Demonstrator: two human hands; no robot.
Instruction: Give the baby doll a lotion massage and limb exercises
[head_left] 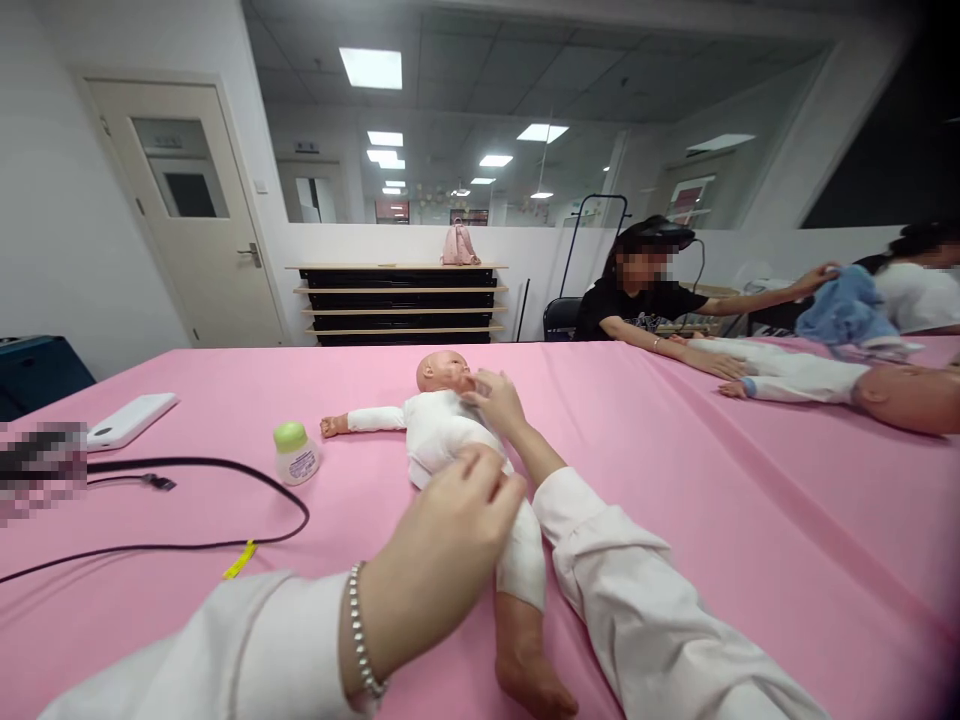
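A baby doll [435,425] in a white body suit lies on its back, its head [441,371] at the far end and one brown foot [529,655] toward me. My right hand [499,400] is at the doll's chin and shoulder, its fingers bent and a little apart, with no object seen in them. Over the doll's lower belly and hip, my left hand [442,545] has its fingers curled in toward the thumb. Whatever may be between those fingertips is hidden, and motion blurs them slightly. A small jar [296,455] with a green lid stands left of the doll.
The pink-covered table [360,560] carries a black cable [255,470] and a white flat device [133,420] on the left. Across at the right, a person [652,290] touches another doll [810,375] and holds blue cloth [847,305]. Behind stands a shelf stack [401,300].
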